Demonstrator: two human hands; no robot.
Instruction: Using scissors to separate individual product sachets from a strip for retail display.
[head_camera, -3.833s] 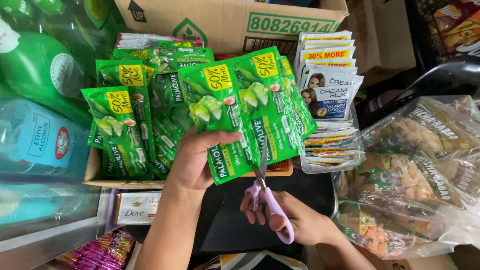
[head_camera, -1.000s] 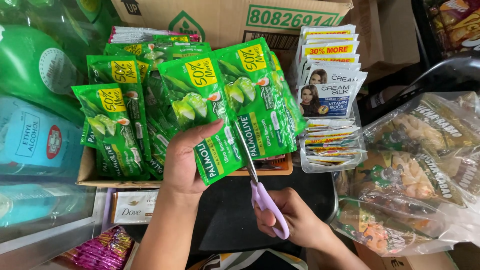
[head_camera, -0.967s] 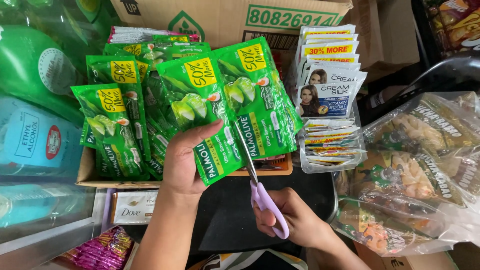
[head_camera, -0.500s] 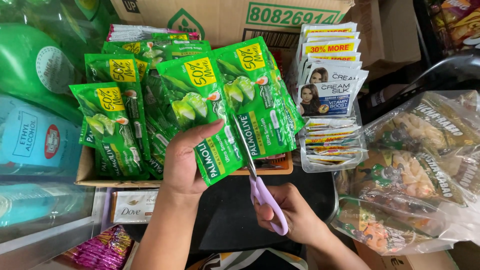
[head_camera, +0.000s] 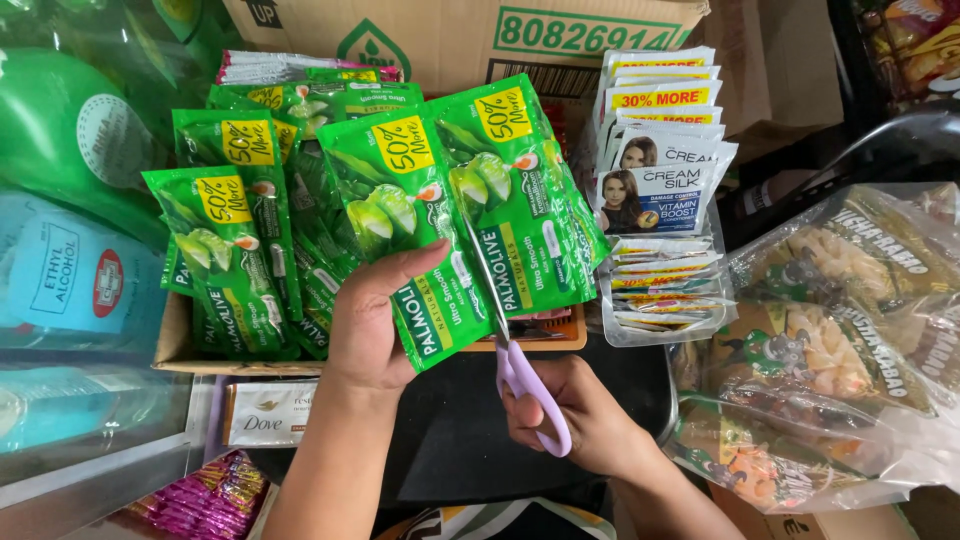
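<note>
My left hand (head_camera: 372, 325) holds up a strip of joined green sachets (head_camera: 455, 215) by its lower left part, above a cardboard tray. My right hand (head_camera: 585, 420) grips purple-handled scissors (head_camera: 520, 365). Their blades run up along the seam between two of the green sachets, roughly halfway up the strip. More green sachets (head_camera: 235, 250) stand packed in the cardboard tray (head_camera: 175, 340) behind and to the left.
White and blue sachets (head_camera: 655, 190) stand in a clear holder to the right. Clear bags of snacks (head_camera: 830, 340) lie at far right. A large cardboard box (head_camera: 450, 40) sits behind. Green and blue bottles (head_camera: 70, 230) stand at left, small boxed soap (head_camera: 270, 412) below.
The scissor blades have moved further up the seam between the green sachets. My left hand keeps hold of the strip, shifted slightly left.
</note>
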